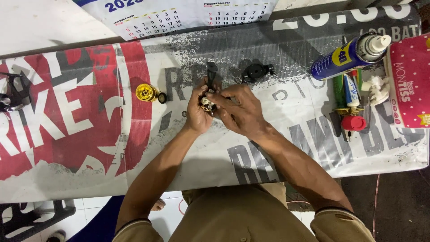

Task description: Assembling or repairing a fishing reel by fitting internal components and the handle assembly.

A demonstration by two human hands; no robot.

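Observation:
My left hand (197, 112) grips a small black and metal mechanical part (208, 85), whose black end sticks up above my fingers. My right hand (239, 110) reaches across from the right, and its fingertips pinch the metal bit of the same part at its lower end. Both hands meet above the middle of a printed banner (89, 148) spread over the table. A gold-coloured spool (146, 92) with a small black ring (162, 97) beside it lies just left of my hands. A round black cap-like piece (256, 71) lies just beyond my right hand.
At the right lie a blue spray can (349, 56), a red-capped small bottle (354, 122), green-handled tools (340, 92), a wad of white tissue (378, 87) and a red tissue pack (410, 80). A black part (13, 96) sits at the left edge. A wall calendar (179, 15) hangs behind.

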